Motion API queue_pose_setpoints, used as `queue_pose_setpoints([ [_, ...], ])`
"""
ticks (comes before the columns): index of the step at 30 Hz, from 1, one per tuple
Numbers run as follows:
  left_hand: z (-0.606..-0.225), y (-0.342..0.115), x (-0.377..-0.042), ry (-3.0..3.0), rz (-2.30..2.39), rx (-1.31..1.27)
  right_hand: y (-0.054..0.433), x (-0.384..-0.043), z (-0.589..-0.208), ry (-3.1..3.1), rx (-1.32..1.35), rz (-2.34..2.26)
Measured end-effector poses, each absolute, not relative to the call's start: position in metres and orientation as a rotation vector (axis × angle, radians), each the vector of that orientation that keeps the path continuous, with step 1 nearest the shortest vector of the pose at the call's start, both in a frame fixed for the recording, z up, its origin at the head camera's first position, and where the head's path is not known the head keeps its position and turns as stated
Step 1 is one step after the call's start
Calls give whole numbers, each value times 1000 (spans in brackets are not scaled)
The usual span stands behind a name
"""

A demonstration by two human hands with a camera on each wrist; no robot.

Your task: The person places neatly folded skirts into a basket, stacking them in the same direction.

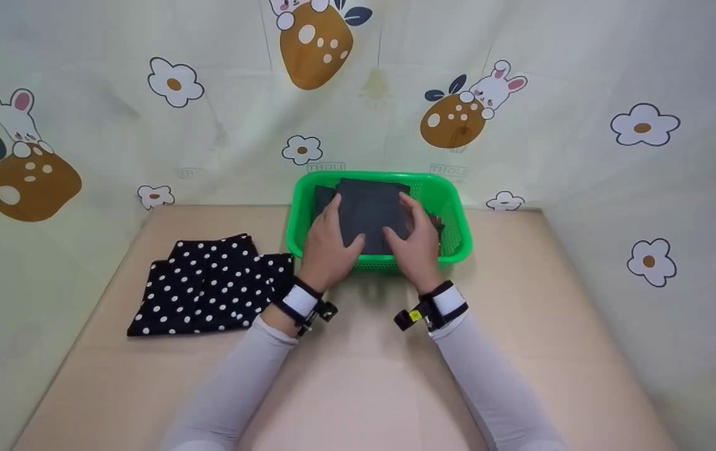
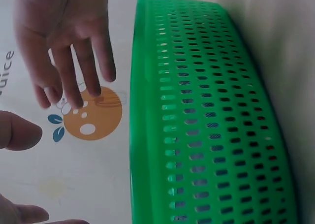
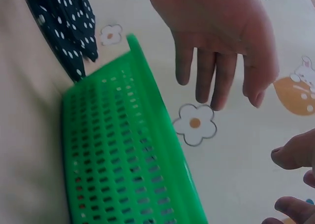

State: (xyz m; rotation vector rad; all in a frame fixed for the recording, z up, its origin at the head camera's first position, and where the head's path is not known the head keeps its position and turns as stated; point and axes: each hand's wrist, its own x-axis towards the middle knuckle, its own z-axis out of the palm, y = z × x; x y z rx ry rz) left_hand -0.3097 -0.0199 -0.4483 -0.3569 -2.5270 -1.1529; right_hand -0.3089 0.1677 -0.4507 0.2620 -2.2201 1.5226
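Observation:
Both bare hands hover above a green plastic basket (image 1: 463,250), palms facing each other, nothing gripped. In the basket lies a folded dark grey cloth (image 1: 370,210), overlapped by the fingertips in the head view. My left hand (image 1: 326,247) has its fingers extended and its thumb spread, over the basket's left half. On the other side, my right hand (image 1: 417,247) mirrors it with loosely straight fingers. Each wrist view shows the opposite hand above the basket rim, with bare space between the palms. A small reddish-brown item (image 1: 438,227) shows partly behind the right hand.
Left of the basket, a folded black cloth with white dots (image 1: 207,288) lies on the beige tabletop (image 1: 358,376). A patterned curtain (image 1: 383,113) with rabbits and flowers hangs right behind the table and along both sides.

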Motion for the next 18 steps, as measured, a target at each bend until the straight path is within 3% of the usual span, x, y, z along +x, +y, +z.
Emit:
queue_pose_setpoints([
  [18,-477,-112,-265,-2418,-1061,-198,86,-254,-482,-2321,597,1670],
])
